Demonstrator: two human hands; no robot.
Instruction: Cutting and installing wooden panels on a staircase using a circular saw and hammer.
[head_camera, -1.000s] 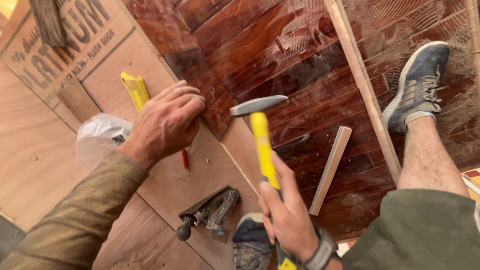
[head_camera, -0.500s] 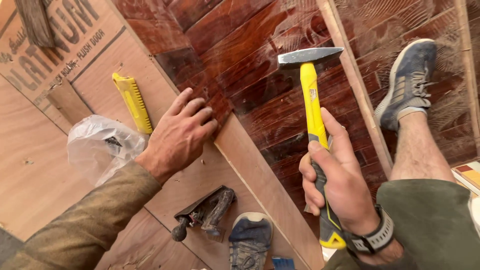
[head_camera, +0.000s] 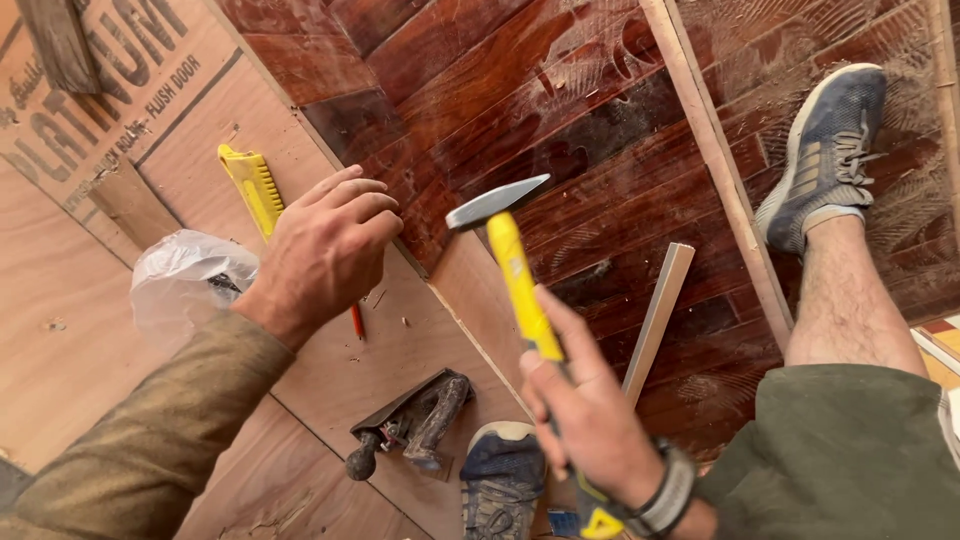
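Nearest the camera, the right hand (head_camera: 585, 420) is wrapped around the yellow handle of a hammer (head_camera: 520, 280), fingers curled shut on the grip; the butt of the handle is partly cut off at the bottom edge and hidden by the wrist. The hammer's long axis runs from lower right up to upper left, a little off vertical, and its steel head (head_camera: 497, 203) sits at the top, lying crosswise above the edge of the plywood sheet (head_camera: 400, 340). Just left of it, a hand plane (head_camera: 415, 420) lies on the plywood, its details hard to make out, beside a shoe (head_camera: 500, 485) cut off by the frame. The left hand (head_camera: 325, 250) rests flat on the plywood, fingers together and lightly bent, holding nothing that shows; it hides most of a red pencil (head_camera: 357, 322). Beyond it lie a crumpled plastic bag (head_camera: 180, 280) and a yellow utility knife (head_camera: 252, 187), partly covered by the fingers. Farther off, dark wooden boards (head_camera: 560, 90) carry a pale strip (head_camera: 658, 315) and the other shoe (head_camera: 825, 150).
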